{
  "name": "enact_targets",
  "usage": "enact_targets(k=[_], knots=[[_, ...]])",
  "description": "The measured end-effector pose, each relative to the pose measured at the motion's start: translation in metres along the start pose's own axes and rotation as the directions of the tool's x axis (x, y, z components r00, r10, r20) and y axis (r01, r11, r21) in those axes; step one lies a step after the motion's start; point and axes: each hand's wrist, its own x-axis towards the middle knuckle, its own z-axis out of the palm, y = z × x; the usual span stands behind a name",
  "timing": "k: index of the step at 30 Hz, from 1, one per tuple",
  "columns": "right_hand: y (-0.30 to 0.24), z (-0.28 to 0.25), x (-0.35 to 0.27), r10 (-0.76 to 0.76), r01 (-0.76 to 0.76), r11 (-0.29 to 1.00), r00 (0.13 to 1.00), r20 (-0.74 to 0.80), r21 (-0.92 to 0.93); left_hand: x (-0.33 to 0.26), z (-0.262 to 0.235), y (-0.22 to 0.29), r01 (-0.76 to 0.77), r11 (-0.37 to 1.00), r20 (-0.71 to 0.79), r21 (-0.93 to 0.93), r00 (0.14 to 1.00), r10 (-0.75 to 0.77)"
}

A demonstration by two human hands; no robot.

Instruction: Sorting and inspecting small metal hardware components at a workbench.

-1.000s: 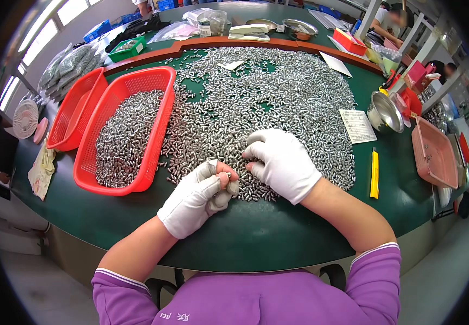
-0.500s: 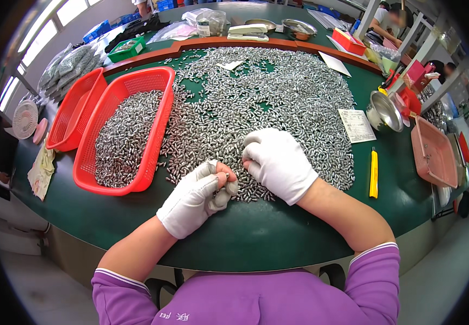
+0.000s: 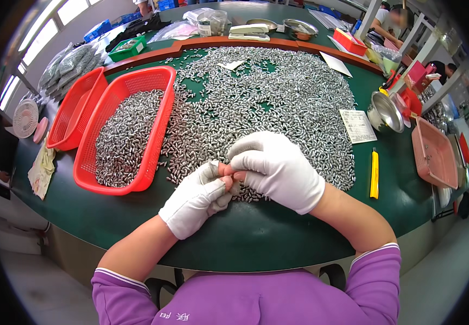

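Small silvery metal pieces [image 3: 267, 103] lie spread in a wide layer over the green table [image 3: 245, 233]. At the near edge of this layer my two hands meet, both in white gloves with some fingertips bare. My left hand [image 3: 197, 200] is closed, its fingers curled and thumb pressed in. My right hand [image 3: 280, 170] reaches over from the right, thumb and fingers pinched together against the left fingertips. Whatever sits between the fingertips is hidden. Left of my hands stands a red perforated basket [image 3: 165, 116], heaped with the same sort of metal pieces.
A second red basket [image 3: 63, 130] stands farther left beside a cloth [image 3: 42, 170]. To the right lie a yellow cutter knife [image 3: 374, 173], a printed slip [image 3: 358, 126], a steel bowl [image 3: 384, 112] and a pink basket [image 3: 435, 154]. A wooden rail [image 3: 213, 41] borders the far side.
My right hand has moved left and slightly nearer, from over the metal pieces to my left fingertips. My left hand stays in nearly the same place, still closed.
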Motion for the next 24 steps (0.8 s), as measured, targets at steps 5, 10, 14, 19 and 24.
enact_targets(k=[5, 10, 14, 19, 24], knots=[[0.011, 0.001, -0.01, 0.178, -0.163, 0.923, 0.984, 0.011, -0.347, -0.001, -0.002, 0.001, -0.033, 0.999, 0.025, -0.012, 0.999, 0.033], [0.02, 0.009, -0.013, 0.255, -0.18, 0.861, 0.962, 0.098, -0.476, 0.0, -0.003, 0.0, -0.043, 0.997, 0.014, -0.06, 0.999, 0.044], [0.015, 0.007, -0.012, 0.251, -0.166, 0.843, 0.963, 0.1, -0.512, -0.001, -0.003, 0.0, -0.051, 0.996, 0.038, -0.073, 0.998, 0.054], [0.006, -0.003, -0.01, 0.29, -0.221, 0.84, 0.955, 0.065, -0.496, -0.002, -0.002, 0.001, -0.055, 0.997, 0.022, -0.045, 0.998, 0.056], [0.001, 0.0, -0.011, 0.343, -0.214, 0.853, 0.917, 0.202, -0.476, -0.002, 0.002, 0.001, -0.044, 0.999, -0.016, -0.031, 0.999, 0.043]])
